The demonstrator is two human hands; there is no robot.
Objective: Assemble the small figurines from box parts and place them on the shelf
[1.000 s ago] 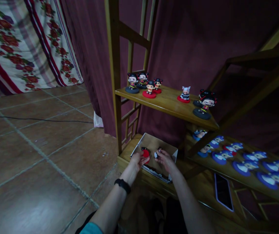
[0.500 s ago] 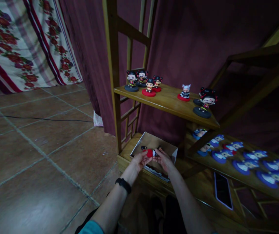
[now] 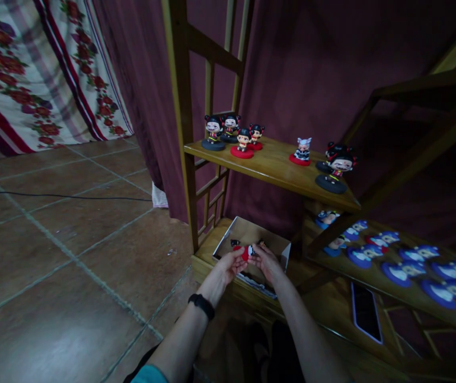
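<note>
Over an open cardboard box (image 3: 274,249) on the low shelf, both hands hold one small figurine (image 3: 246,253) with a round red base. My left hand (image 3: 231,264), its wrist wearing a black band, is closed on the red base. My right hand (image 3: 266,261) pinches the white-and-dark figure end, and its fingers cover part of it. Inside the box lie a small dark piece (image 3: 234,242) and another figurine (image 3: 262,243), partly hidden behind the right hand. The box's near side is partly covered by my hands.
Above the box, a wooden shelf (image 3: 273,166) carries several figurines on red or dark bases, including a silver-haired one (image 3: 303,150). To the right, several blue-based figurines (image 3: 405,269) stand on a lower shelf. A phone (image 3: 366,311) lies below them. A cable (image 3: 60,196) crosses the tiled floor.
The red base has turned slightly between my fingers, showing a rounder face. Both hands stay over the box, and the view has shifted very little.
</note>
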